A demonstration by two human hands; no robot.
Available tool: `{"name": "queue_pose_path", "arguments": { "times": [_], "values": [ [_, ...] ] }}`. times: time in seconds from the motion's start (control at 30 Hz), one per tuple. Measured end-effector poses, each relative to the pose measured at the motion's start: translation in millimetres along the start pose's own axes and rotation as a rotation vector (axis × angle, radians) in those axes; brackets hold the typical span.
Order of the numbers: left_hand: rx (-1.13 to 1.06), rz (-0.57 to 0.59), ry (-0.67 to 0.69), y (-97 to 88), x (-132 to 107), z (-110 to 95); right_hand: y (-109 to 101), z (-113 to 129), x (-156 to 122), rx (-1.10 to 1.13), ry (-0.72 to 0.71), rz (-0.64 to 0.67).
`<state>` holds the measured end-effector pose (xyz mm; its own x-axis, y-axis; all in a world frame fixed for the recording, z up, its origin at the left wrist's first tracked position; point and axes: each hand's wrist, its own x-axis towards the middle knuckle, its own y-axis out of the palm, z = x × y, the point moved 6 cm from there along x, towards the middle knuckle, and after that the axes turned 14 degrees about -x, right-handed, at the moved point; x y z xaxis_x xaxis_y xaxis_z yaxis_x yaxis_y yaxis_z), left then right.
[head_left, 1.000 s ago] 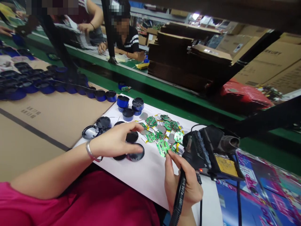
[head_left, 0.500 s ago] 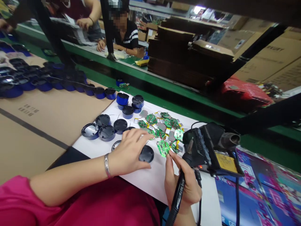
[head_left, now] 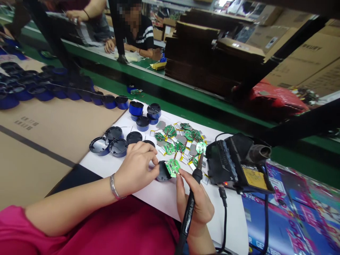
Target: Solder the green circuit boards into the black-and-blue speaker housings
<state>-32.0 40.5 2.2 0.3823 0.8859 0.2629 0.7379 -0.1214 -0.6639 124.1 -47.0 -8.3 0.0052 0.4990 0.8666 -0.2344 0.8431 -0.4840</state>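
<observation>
My right hand point(head_left: 195, 202) pinches a green circuit board point(head_left: 172, 167) between thumb and forefinger. The same hand also carries a black soldering iron point(head_left: 189, 209), its tip pointing up and away. My left hand point(head_left: 142, 166) is closed, thumb and fingers at the left rim of a round black case point(head_left: 162, 173); its fingertips are partly hidden. The board overlaps this case's right side in view. Beyond my hands lies a pile of green boards point(head_left: 170, 131) with silver battery cells point(head_left: 191, 165). Blue-sided round cases point(head_left: 118, 147) stand left of the pile.
On the right stands a soldering station point(head_left: 225, 163) with a yellow sponge point(head_left: 254, 177) and a cable point(head_left: 225, 212). Many more blue cases point(head_left: 42, 92) line the cardboard point(head_left: 53, 141) at left. Across the green bench, two people work beside a stack of dark cardboard point(head_left: 196, 56).
My right hand has moved left, bringing the circuit board from beside the pile to the black case. My left hand's spread fingers have closed at the case's rim.
</observation>
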Motion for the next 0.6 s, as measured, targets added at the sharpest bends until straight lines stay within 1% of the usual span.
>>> {"name": "queue_pose_path", "arguments": {
  "times": [0.1, 0.2, 0.33, 0.43, 0.5, 0.6],
  "values": [
    [-0.109, 0.039, 0.025, 1.4, -1, 0, 6, 7, -3, 0.096, -0.023, 0.012],
    [-0.207, 0.088, -0.012, 4.4, 0, 3, 12, 11, -7, 0.168, -0.031, 0.044],
    [-0.285, 0.167, -0.051, 10.1, 3, 3, 15, 12, -10, 0.174, -0.035, 0.078],
    [-0.313, 0.183, -0.047, 13.4, 5, 1, 12, 11, -7, 0.163, -0.027, 0.084],
    [-0.323, 0.174, -0.033, 15.1, 6, 0, 10, 7, -4, 0.158, 0.016, 0.096],
    [-0.338, 0.183, 0.001, 18.4, 6, -3, 9, -2, 0, 0.192, 0.142, 0.136]
  ]
}}
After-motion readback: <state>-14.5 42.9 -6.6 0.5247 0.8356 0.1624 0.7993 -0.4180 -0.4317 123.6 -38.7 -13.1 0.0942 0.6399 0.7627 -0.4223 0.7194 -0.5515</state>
